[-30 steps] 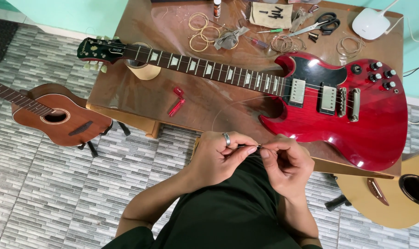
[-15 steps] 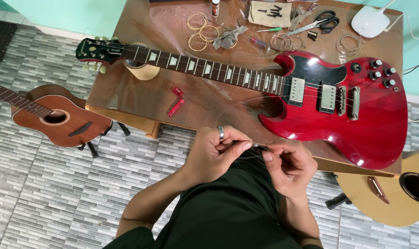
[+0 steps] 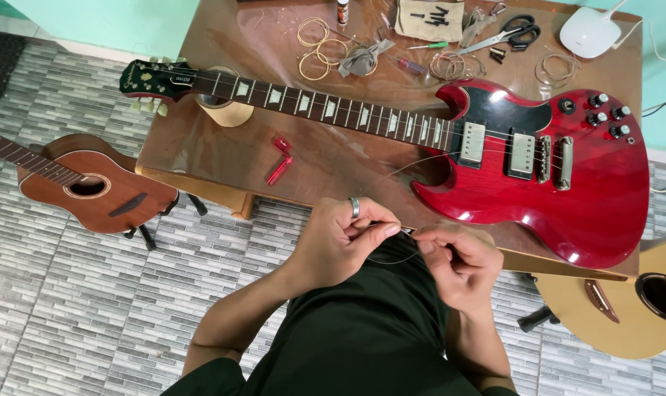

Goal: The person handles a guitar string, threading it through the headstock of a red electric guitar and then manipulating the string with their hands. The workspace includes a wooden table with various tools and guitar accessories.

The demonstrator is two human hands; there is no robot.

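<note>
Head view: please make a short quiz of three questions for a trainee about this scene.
1. True or false: the red electric guitar lies on the table.
2. What do the left hand and right hand pinch between them?
3. The scissors lie: A) on the floor B) at the table's far edge C) on the guitar.

Key: 1 true; 2 a thin guitar string; 3 B.

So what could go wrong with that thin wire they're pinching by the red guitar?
The guitar string is pinched between the left hand and right hand; its fine end might prick a finger or kink. Its loose length arcs over the glossy red guitar, so a tug could drag it across the finish.
</note>
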